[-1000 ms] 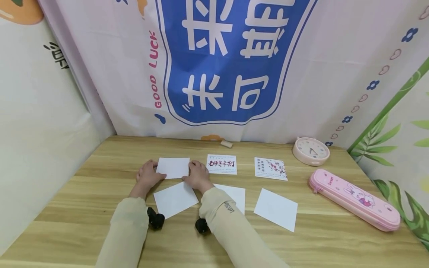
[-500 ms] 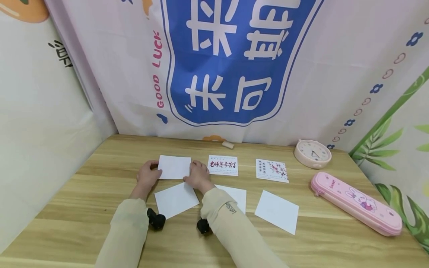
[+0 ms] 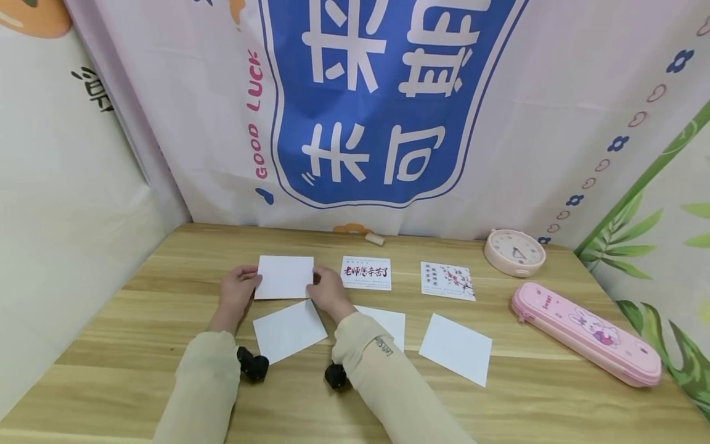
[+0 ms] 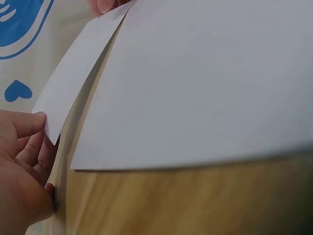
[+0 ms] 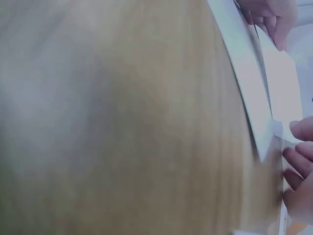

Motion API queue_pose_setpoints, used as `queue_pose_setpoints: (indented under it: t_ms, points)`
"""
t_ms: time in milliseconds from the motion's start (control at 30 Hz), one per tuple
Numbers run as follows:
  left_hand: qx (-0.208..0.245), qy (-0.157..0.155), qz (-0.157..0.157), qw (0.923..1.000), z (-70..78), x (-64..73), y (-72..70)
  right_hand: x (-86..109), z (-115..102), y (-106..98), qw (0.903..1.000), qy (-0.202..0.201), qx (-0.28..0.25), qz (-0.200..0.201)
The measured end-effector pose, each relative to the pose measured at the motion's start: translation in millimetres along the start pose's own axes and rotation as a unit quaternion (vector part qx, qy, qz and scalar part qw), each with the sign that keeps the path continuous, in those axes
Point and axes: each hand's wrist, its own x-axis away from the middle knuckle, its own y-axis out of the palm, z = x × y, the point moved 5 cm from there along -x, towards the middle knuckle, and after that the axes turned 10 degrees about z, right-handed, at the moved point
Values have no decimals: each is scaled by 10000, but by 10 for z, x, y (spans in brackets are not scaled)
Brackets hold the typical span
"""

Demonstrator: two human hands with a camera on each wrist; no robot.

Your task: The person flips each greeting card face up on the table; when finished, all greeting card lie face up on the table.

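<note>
A blank white card (image 3: 285, 277) is held at both side edges in the back left of the table. My left hand (image 3: 235, 291) pinches its left edge between thumb and fingers, as the left wrist view also shows. At the opposite edge, my right hand (image 3: 330, 290) pinches the card the same way. In the left wrist view the held card (image 4: 73, 73) looks tilted and raised off the wood. Just in front lies a second blank card (image 3: 289, 332), slightly turned. A third blank card (image 3: 385, 322) is partly covered by the right sleeve.
To the right lie a card with red lettering (image 3: 367, 273), a blossom card (image 3: 448, 280) and another blank card (image 3: 456, 349). A pink pencil case (image 3: 585, 333) and a round clock (image 3: 514, 251) stand at far right. A small beige block (image 3: 375, 238) lies by the backdrop.
The left fingers have shifted from lying over the card's corner to pinching its left edge. The card now looks slightly raised and closer. The other cards have stayed put.
</note>
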Motion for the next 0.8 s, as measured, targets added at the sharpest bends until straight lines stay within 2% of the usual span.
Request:
queue_pose_setpoints:
  t_ms: [100, 200, 400, 500, 600, 667, 733, 800]
  points:
    - [-18, -15, -3, 10000, 8, -3, -23, 5, -28, -45, 9988, 54, -443, 213]
    - [25, -43, 13, 10000, 31, 7, -37, -3, -68, -101, 9967, -13, -634, 507]
    - [349, -169, -69, 9992, 89, 21, -48, -37, -123, -209, 9896, -27, -1055, 981]
    - [715, -212, -103, 9972, 100, 12, -43, -42, -138, -270, 9859, 4, -1128, 1237]
    - [1395, -468, -150, 9890, 43, -24, -26, -39, -150, -332, 9825, 11, -1151, 1465]
    - [1845, -680, -211, 9803, -11, -50, -10, -38, -152, -365, 9808, 64, -1160, 1564]
    - [2153, -866, -252, 9724, -59, -73, 2, -40, -150, -388, 9796, 172, -1230, 1582]
    - [2297, -945, -226, 9684, -80, -80, 10, -39, -146, -403, 9780, 297, -1376, 1538]
